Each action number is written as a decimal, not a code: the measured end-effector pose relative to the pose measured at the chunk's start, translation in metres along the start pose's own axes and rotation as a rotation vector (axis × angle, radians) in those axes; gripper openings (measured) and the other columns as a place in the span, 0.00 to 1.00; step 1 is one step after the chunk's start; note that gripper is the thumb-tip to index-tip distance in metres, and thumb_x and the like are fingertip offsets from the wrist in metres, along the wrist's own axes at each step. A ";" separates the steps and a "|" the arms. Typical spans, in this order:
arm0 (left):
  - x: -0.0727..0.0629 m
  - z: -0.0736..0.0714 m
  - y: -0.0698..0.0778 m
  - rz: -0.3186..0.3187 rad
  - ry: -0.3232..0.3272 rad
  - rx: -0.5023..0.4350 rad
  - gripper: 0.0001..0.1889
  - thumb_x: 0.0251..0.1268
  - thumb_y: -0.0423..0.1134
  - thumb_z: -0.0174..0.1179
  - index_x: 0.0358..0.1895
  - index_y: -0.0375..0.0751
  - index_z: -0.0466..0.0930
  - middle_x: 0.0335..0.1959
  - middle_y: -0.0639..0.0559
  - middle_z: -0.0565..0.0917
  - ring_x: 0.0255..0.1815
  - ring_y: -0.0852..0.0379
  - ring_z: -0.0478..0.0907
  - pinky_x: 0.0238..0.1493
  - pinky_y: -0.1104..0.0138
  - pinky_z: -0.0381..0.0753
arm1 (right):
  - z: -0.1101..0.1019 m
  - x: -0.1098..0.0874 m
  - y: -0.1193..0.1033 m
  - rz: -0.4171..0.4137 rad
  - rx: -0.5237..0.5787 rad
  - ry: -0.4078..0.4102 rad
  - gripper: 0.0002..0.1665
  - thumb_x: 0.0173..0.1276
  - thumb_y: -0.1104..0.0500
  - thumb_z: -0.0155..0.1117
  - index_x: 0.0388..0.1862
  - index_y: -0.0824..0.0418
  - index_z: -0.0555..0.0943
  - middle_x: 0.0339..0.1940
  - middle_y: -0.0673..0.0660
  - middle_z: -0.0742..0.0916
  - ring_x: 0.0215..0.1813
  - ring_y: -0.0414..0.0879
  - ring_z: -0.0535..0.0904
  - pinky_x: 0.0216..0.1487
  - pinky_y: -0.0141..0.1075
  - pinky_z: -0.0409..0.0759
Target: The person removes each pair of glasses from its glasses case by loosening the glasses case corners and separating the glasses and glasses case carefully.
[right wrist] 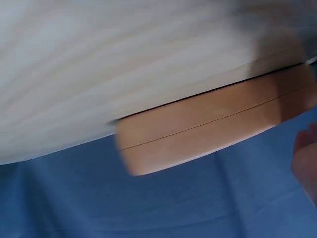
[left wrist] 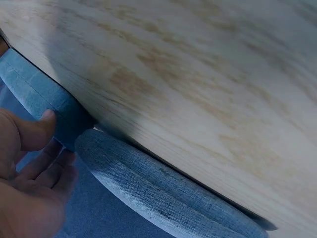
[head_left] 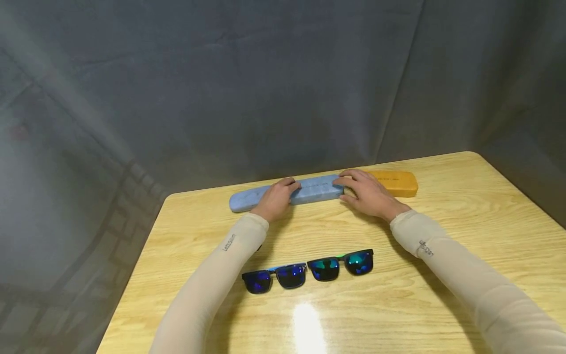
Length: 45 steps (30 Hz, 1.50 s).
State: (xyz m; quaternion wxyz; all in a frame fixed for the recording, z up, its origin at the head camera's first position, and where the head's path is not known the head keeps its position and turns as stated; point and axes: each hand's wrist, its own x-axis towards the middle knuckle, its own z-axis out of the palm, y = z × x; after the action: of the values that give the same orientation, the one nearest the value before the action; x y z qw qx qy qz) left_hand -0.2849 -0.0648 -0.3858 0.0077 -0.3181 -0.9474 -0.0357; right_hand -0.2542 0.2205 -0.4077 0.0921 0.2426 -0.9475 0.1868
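Observation:
Three glasses cases stand end to end along the table's far edge. In the head view the middle one is a smooth light-blue glasses case with small print on top. My left hand holds its left end, thumb on the near side and fingers behind, as the left wrist view shows. At its right end, my right hand grips with thumb and fingers spread around the corner. A fabric-textured blue glasses case lies left of it, and an orange glasses case to the right, partly behind the right hand.
Nearer on the wood-grain table lie two pairs of sunglasses side by side: blue-lensed sunglasses and green-blue-lensed sunglasses. A dark grey curtain hangs behind the table and along its sides.

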 end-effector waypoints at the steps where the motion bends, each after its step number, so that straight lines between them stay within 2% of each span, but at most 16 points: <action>1: 0.001 0.000 0.000 0.004 0.003 -0.005 0.28 0.69 0.31 0.61 0.71 0.47 0.70 0.73 0.43 0.69 0.72 0.49 0.69 0.66 0.58 0.76 | -0.002 -0.003 0.005 0.010 -0.004 0.022 0.25 0.69 0.52 0.68 0.64 0.52 0.78 0.68 0.59 0.75 0.72 0.60 0.67 0.72 0.59 0.60; 4: 0.002 0.001 0.000 0.001 0.001 -0.011 0.28 0.69 0.32 0.61 0.71 0.47 0.70 0.73 0.44 0.69 0.72 0.49 0.69 0.66 0.58 0.76 | -0.007 -0.012 0.021 0.049 -0.009 0.071 0.21 0.66 0.53 0.70 0.57 0.54 0.79 0.67 0.60 0.76 0.72 0.60 0.65 0.68 0.59 0.57; 8: 0.003 0.001 0.000 -0.005 -0.018 -0.006 0.28 0.70 0.33 0.61 0.72 0.48 0.69 0.74 0.45 0.67 0.73 0.50 0.68 0.66 0.58 0.76 | -0.017 -0.026 0.041 0.119 -0.023 0.089 0.18 0.65 0.54 0.70 0.51 0.56 0.77 0.67 0.62 0.75 0.72 0.62 0.63 0.65 0.62 0.54; 11: 0.004 0.001 0.000 0.006 -0.023 -0.006 0.27 0.71 0.33 0.60 0.72 0.47 0.68 0.74 0.45 0.67 0.74 0.49 0.67 0.67 0.58 0.75 | -0.024 -0.037 0.054 0.159 -0.050 0.079 0.21 0.66 0.52 0.68 0.54 0.57 0.76 0.68 0.64 0.73 0.72 0.64 0.60 0.66 0.65 0.51; 15: 0.002 0.001 -0.001 0.024 -0.032 0.001 0.27 0.72 0.33 0.58 0.72 0.45 0.67 0.75 0.44 0.66 0.75 0.49 0.65 0.69 0.57 0.72 | -0.028 -0.048 0.065 0.164 -0.065 0.047 0.27 0.68 0.48 0.65 0.62 0.56 0.76 0.71 0.67 0.70 0.75 0.66 0.55 0.66 0.67 0.49; 22: -0.001 0.001 -0.004 0.015 -0.043 0.000 0.27 0.73 0.34 0.57 0.74 0.45 0.65 0.75 0.43 0.65 0.76 0.48 0.63 0.72 0.55 0.70 | -0.028 -0.052 0.068 0.179 -0.033 -0.007 0.28 0.72 0.45 0.61 0.67 0.53 0.73 0.74 0.68 0.67 0.75 0.68 0.57 0.64 0.66 0.50; 26: 0.001 0.000 -0.001 0.026 -0.028 -0.007 0.28 0.74 0.37 0.57 0.74 0.45 0.65 0.75 0.44 0.65 0.75 0.48 0.65 0.71 0.55 0.70 | -0.034 -0.055 0.069 0.177 -0.035 -0.004 0.26 0.74 0.47 0.59 0.67 0.53 0.74 0.73 0.68 0.69 0.73 0.68 0.60 0.60 0.64 0.53; 33: -0.002 0.004 -0.003 0.016 -0.040 -0.039 0.28 0.74 0.39 0.56 0.75 0.46 0.64 0.75 0.46 0.65 0.75 0.47 0.66 0.73 0.54 0.67 | -0.038 -0.057 0.067 0.168 -0.031 -0.025 0.25 0.75 0.47 0.59 0.67 0.52 0.75 0.73 0.67 0.69 0.72 0.68 0.60 0.56 0.60 0.55; 36: -0.006 0.006 -0.005 0.035 0.006 -0.042 0.29 0.73 0.39 0.58 0.74 0.47 0.65 0.74 0.46 0.68 0.73 0.48 0.67 0.73 0.54 0.67 | -0.038 -0.060 0.064 0.150 -0.032 -0.017 0.24 0.74 0.47 0.59 0.66 0.52 0.75 0.72 0.68 0.70 0.71 0.68 0.61 0.55 0.60 0.55; 38: -0.009 0.008 -0.006 0.050 0.058 -0.032 0.29 0.72 0.38 0.59 0.74 0.48 0.66 0.72 0.46 0.70 0.73 0.48 0.67 0.73 0.54 0.67 | -0.037 -0.062 0.062 0.132 -0.031 -0.014 0.24 0.74 0.47 0.60 0.65 0.51 0.75 0.72 0.68 0.70 0.71 0.68 0.62 0.54 0.59 0.55; 42: -0.018 0.012 -0.005 0.087 0.214 -0.017 0.25 0.69 0.35 0.60 0.68 0.48 0.72 0.65 0.47 0.75 0.67 0.48 0.71 0.69 0.52 0.69 | -0.036 -0.065 0.058 0.107 -0.025 -0.005 0.23 0.72 0.48 0.63 0.63 0.49 0.77 0.71 0.66 0.72 0.69 0.66 0.64 0.51 0.55 0.56; 45: -0.024 0.014 -0.003 0.121 0.326 0.000 0.21 0.68 0.34 0.61 0.63 0.48 0.77 0.57 0.49 0.80 0.58 0.48 0.75 0.60 0.53 0.72 | -0.035 -0.065 0.055 0.099 -0.021 0.007 0.22 0.70 0.49 0.66 0.61 0.49 0.79 0.70 0.66 0.73 0.68 0.66 0.65 0.50 0.53 0.57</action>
State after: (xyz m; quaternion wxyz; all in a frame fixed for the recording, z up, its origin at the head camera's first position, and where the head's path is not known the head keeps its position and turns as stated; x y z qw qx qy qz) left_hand -0.2672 -0.0805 -0.4004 0.1631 -0.3644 -0.9128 -0.0864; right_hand -0.2220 0.3066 -0.4097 0.0886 0.1939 -0.9599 0.1822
